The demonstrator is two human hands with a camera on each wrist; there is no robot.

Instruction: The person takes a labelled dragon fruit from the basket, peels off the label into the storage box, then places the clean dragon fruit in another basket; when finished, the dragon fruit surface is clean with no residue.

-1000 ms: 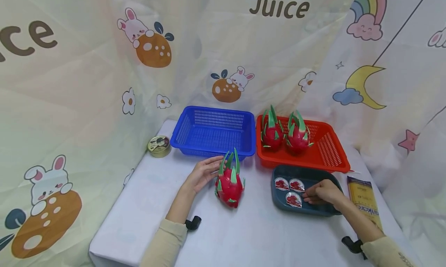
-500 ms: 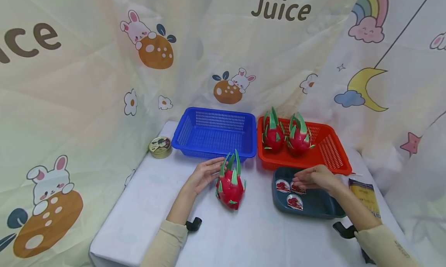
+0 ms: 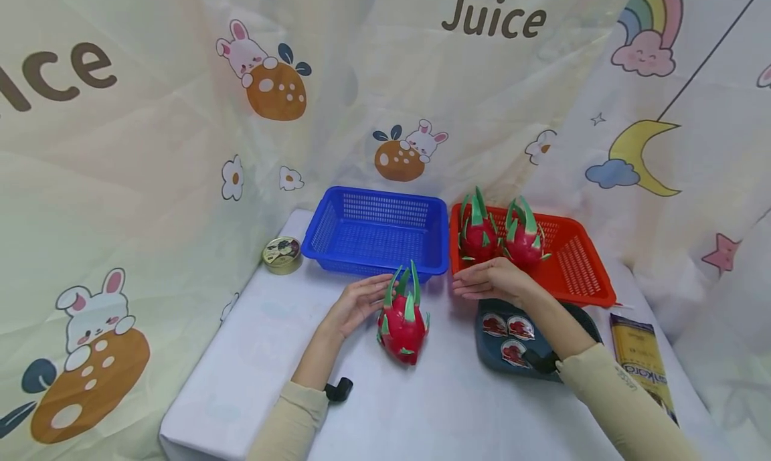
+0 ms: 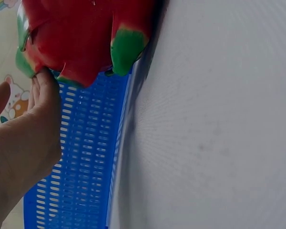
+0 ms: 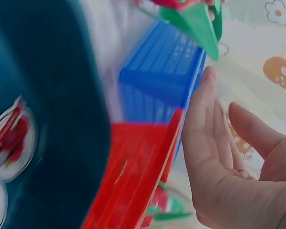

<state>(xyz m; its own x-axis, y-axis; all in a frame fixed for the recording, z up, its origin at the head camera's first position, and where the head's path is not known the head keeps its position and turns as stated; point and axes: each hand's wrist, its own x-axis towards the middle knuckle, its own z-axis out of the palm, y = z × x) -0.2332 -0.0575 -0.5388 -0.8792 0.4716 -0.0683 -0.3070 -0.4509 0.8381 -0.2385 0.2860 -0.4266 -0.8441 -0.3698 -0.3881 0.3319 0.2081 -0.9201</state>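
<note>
A red dragon fruit (image 3: 402, 327) with long green leaves lies on the white table. Beside its left side is my left hand (image 3: 355, 306), the fingers fairly straight and fingertips right at the green leaves; the left wrist view has the thumb held apart. My right hand (image 3: 490, 280) hovers in front of the red basket's (image 3: 575, 260) front rim, fingers extended toward the left. In the right wrist view its thumb (image 5: 252, 126) stands away from the fingers, nothing showing between. Below that forearm sits a dark teal tray (image 3: 490, 357) with three round stickers (image 3: 514, 352), partly covered by the arm.
A blue basket (image 3: 376, 263) stands behind the fruit. Two more dragon fruits (image 3: 480, 237) are in the red basket. At the back left is a round tin (image 3: 282, 255); a yellow packet (image 3: 641, 360) lies right of the tray. Printed curtains (image 3: 337, 59) enclose the back.
My right hand has risen out of the tray and moved left and away, toward the front of the red basket. The left hand stays at the dragon fruit. The view has shifted slightly.
</note>
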